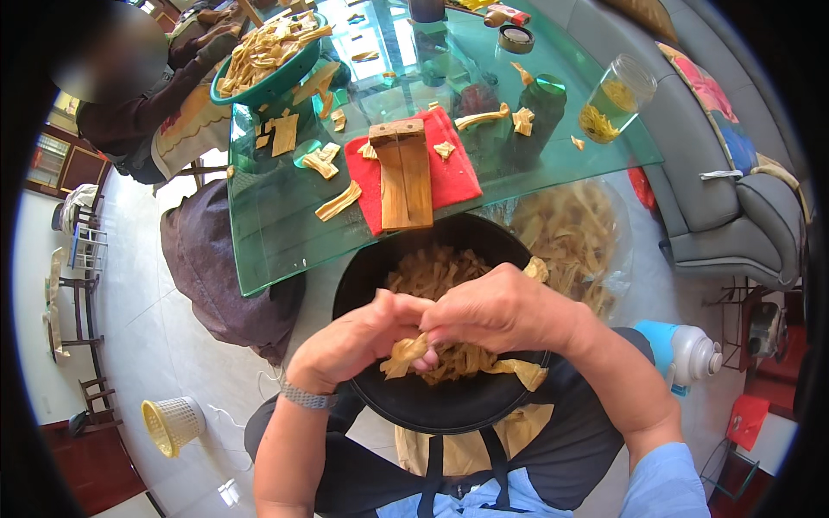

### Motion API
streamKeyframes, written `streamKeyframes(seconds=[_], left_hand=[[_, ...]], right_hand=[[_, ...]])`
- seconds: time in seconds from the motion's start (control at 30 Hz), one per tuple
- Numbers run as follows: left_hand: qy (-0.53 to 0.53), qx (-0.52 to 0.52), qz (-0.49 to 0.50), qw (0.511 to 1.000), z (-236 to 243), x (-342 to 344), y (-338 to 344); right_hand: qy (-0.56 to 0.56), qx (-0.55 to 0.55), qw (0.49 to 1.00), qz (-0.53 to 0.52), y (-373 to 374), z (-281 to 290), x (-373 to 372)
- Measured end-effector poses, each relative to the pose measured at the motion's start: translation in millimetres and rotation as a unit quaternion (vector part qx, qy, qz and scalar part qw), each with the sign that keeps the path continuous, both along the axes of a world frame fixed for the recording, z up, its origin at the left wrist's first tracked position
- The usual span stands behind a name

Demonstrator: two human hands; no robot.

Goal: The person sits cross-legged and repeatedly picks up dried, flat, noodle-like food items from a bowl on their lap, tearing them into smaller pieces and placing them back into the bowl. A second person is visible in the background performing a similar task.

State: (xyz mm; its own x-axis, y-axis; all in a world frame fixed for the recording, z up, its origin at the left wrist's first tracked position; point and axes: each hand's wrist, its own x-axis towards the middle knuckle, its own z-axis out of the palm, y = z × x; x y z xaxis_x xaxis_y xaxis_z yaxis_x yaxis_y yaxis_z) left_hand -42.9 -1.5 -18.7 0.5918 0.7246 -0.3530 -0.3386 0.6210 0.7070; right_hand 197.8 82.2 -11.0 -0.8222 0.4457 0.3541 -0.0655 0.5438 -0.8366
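Observation:
In front of my lap, a round black basin holds a heap of tan dried pieces. Above it my left hand and my right hand meet, fingers pinched together on a tan dried strip. The strip hangs below the fingers, and they hide part of it. One longer tan piece lies across the basin's right rim. At the table edge beyond my hands, a wooden block tool with a crosspiece rests on a red cloth.
Loose pieces lie scattered over the glass table. A heaped green basin and a glass jar stand on it. Another person sits at far left. A clear bag of pieces, grey sofa, flask and basket surround me.

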Motion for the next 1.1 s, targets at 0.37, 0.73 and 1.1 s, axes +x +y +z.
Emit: streamKeyframes(seconds=[0.37, 0.73, 1.1], left_hand=[[0.177, -0.004, -0.204, 0.963, 16, 16, -2], [0.462, 0.141, -0.09, 0.871, 31, -9, 10], [0.414, 0.259, 0.261, 0.833, 20, -3, 77]], right_hand=[[-0.066, 0.086, 0.994, -0.003, -6, -8, 24], [-0.053, 0.156, 0.981, -0.103, 5, 5, 14], [-0.028, 0.23, 0.92, -0.315, 68, -8, -11]])
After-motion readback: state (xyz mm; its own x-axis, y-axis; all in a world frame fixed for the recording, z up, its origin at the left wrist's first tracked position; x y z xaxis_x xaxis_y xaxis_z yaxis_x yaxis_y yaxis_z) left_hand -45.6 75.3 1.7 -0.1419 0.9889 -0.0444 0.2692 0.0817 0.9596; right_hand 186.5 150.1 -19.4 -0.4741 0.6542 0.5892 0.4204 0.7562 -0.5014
